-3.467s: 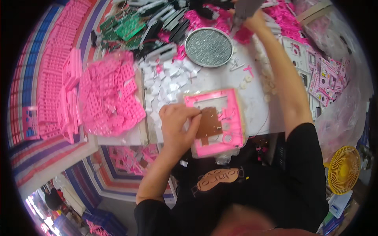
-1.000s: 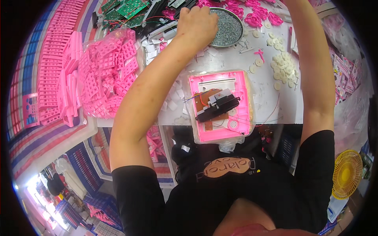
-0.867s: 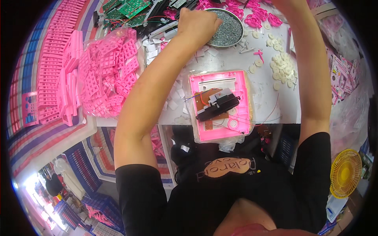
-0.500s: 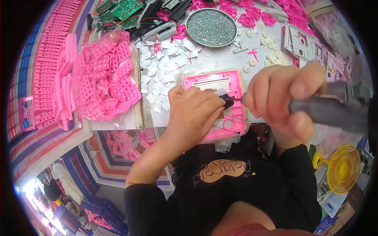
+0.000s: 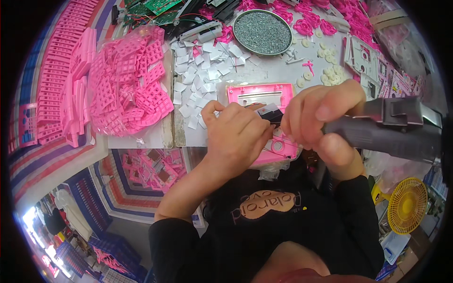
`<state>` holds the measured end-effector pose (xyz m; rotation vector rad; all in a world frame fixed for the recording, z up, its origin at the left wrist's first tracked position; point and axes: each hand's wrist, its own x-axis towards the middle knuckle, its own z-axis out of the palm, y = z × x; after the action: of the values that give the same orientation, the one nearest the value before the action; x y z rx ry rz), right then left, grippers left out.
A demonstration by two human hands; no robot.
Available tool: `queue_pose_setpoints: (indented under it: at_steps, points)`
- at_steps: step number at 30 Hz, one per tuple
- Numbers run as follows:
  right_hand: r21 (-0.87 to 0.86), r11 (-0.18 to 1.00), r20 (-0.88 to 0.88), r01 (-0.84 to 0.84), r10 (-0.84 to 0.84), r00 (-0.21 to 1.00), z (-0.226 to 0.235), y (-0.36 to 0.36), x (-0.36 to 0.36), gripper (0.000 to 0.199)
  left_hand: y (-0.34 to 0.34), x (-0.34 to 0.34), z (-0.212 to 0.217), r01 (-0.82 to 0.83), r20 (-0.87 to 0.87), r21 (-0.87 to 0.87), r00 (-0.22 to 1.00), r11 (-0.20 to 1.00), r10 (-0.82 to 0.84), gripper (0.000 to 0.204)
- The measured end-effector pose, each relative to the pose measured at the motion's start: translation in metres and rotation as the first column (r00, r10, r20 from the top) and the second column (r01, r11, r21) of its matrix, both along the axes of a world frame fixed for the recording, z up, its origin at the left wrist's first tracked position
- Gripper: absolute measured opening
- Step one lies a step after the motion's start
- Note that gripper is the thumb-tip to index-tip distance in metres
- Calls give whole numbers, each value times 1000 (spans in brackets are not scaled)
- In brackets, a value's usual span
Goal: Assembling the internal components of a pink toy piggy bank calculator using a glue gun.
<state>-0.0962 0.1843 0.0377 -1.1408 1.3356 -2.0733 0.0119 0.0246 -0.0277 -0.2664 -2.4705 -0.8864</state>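
Note:
A pink plastic casing [image 5: 271, 155] lies on the table in front of me, on a piece of clear wrapping. My left hand [image 5: 238, 129] rests over it, fingers closed on a small black plastic part [image 5: 272, 116]. Beside it, my right hand [image 5: 325, 115] is wrapped around a dark grey power screwdriver [image 5: 382, 129] held almost level. The tool's front end points left at the black part, and my right fingertips sit close to that part. The bit itself is hidden by my fingers. Thin wires run across the casing.
Beyond the casing stands a round dish [image 5: 263, 54] full of small screws. White paper squares [image 5: 198, 80] are scattered left of it, near a clear bag of pink grid parts [image 5: 130, 87]. Cream discs [image 5: 332, 74] lie to the right; green circuit boards [image 5: 163, 5] at the back.
My right hand and the screwdriver have come left, closer to the black part; the bit that showed before is now covered. The whole view has shifted slightly.

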Motion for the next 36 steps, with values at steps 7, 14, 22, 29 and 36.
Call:
queue_pose_setpoints:
  at_steps: [7,14,22,29,36]
  points:
    - [-45,999,73,0,3,997,10,-5,4,34,-3,1,-9,-31,-19,50,999,998,32,21]
    - [-56,998,73,-27,31,997,-1,-9,5,35,-6,3,-13,-18,-24,-10,1000,1000,18,26]
    - [11,1000,-14,26,-25,1000,-23,-16,1,33,-6,33,-28,-184,149,-107,969,977,199,51]
    - [-21,997,-60,-76,74,995,-29,-22,-3,34,-10,31,-32,-181,55,-100,981,978,187,48]
    - [-43,997,-42,59,-61,997,-26,-19,-11,36,-22,32,-21,-150,161,-2,976,989,149,43]
